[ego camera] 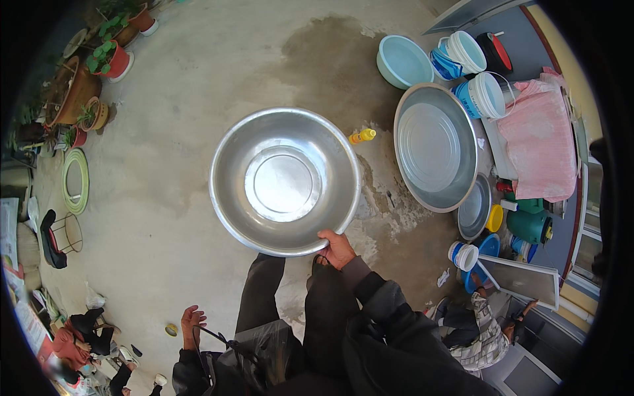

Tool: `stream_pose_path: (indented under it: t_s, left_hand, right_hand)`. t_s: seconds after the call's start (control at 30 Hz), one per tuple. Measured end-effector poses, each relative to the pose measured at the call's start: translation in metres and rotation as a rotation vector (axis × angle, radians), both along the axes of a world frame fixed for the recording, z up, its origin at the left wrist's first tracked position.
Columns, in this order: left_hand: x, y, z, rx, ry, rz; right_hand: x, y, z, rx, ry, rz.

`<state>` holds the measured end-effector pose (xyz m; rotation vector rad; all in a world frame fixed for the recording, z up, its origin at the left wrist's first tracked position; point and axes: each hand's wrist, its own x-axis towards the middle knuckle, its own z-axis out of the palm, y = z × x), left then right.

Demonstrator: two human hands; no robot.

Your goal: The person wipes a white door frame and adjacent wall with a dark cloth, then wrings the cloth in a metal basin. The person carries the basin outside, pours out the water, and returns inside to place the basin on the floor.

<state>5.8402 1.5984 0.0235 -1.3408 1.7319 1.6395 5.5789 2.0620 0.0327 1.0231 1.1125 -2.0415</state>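
Observation:
My right hand [337, 249] grips the near right rim of a large shiny metal basin [283, 183], thumb over the edge. The basin is held in front of my legs, and nothing shows inside it. My left hand [192, 321] is at the lower left, fingers apart and slightly curled, away from the basin; a dark cord or strap passes beside it. Just right of the basin a yellow bottle [362, 136] stands on the wet-stained concrete. A bigger metal basin [430, 148], tilted, stands farther right, with a light blue plastic basin [405, 62] behind it.
White buckets [488, 96] and a pink cloth [540, 141] line the right wall. A person [478, 331] is at the lower right by a framed panel [520, 282]. Potted plants [111, 62], a coiled hose [76, 181] and a tape roll [171, 329] lie leftward; people [74, 341] sit lower left.

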Motion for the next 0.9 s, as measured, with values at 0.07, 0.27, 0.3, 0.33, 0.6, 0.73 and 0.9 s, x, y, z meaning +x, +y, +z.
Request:
stream_pose_path:
  t_s: [0.07, 0.27, 0.3, 0.33, 0.6, 0.73, 0.9]
  left_hand:
    - [-0.053, -0.030, 0.010, -0.055, -0.030, -0.038]
    - [-0.223, -0.036, 0.025, -0.079, 0.050, -0.251]
    - [-0.249, -0.031, 0.027, -0.075, 0.063, -0.284]
    - [-0.274, -0.027, 0.028, -0.067, 0.059, -0.324]
    - [-0.395, -0.015, 0.020, -0.057, -0.058, -0.352]
    - [-0.440, -0.027, 0.024, -0.049, -0.103, -0.223]
    - [-0.509, -0.038, 0.036, -0.037, -0.132, -0.266]
  right_hand:
    - [-0.030, -0.010, 0.000, -0.128, -0.030, -0.073]
    - [-0.119, -0.003, 0.015, -0.358, 0.021, -0.335]
    - [-0.136, 0.005, 0.018, -0.379, 0.017, -0.352]
    - [-0.151, 0.015, 0.021, -0.419, 0.025, -0.373]
    - [-0.275, 0.104, 0.033, -0.795, 0.167, -0.684]
    - [-0.310, 0.147, 0.043, -0.751, 0.301, -0.690]
    - [-0.327, 0.171, 0.041, -0.892, 0.385, -0.754]
